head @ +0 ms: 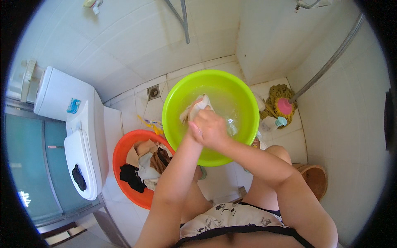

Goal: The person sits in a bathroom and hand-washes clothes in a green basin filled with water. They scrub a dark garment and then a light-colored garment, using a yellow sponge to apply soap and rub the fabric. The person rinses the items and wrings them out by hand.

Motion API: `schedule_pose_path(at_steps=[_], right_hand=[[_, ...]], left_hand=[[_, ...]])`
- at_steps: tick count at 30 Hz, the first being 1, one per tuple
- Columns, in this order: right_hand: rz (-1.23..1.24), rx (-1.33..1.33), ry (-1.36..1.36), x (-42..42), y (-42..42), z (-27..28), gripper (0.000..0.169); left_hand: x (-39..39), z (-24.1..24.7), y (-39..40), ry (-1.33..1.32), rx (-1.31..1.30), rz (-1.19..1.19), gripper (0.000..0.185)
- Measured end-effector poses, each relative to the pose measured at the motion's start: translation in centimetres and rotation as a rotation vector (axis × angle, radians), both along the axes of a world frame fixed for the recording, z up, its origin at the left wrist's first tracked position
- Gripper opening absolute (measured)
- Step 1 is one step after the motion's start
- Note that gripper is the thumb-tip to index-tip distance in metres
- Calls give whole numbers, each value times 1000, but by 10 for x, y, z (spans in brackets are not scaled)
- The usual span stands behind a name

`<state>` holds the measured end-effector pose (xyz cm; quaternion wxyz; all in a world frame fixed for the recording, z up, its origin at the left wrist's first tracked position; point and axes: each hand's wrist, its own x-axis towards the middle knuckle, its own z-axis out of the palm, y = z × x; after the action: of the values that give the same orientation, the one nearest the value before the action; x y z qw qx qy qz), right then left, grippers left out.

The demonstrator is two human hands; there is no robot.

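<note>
A lime-green plastic basin with cloudy water stands on the tiles in front of me. Over it, my right hand is closed against my left hand, and a wet, pale cloth sticks out from between them. Much of the left hand is hidden behind the right one. Beside my left arm, an orange basin holds a heap of clothes in white, beige, brown and black.
At left is a white toilet with a black cloth on its lid and a blue packet on its tank. A string mop, a pump bottle and a brown bucket are at right. A floor drain lies behind.
</note>
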<state>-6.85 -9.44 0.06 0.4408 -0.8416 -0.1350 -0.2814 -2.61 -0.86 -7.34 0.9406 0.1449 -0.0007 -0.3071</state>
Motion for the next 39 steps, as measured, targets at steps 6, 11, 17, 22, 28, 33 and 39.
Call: schedule_pose_path(at_steps=[6, 11, 17, 22, 28, 33, 39], right_hand=[[-245, 215, 451, 35, -38, -17, 21], [18, 97, 117, -11, -7, 25, 15], [-196, 313, 455, 33, -34, -14, 21], [43, -114, 69, -8, -9, -14, 21], [-298, 373, 431, 28, -31, -17, 26], [-167, -29, 48, 13, -9, -38, 21], [-193, 264, 384, 32, -26, -23, 24]], left_hand=[[-14, 59, -50, 485, 513, 232, 24], [-5, 1, -9, -133, -187, -64, 23], [-11, 46, -44, 446, 526, 138, 21], [-5, -6, -14, -95, 6, 55, 19], [-12, 52, -51, 438, 585, 264, 20], [-7, 1, -14, 110, 128, 95, 24], [-7, 35, -36, 368, 500, 221, 26]])
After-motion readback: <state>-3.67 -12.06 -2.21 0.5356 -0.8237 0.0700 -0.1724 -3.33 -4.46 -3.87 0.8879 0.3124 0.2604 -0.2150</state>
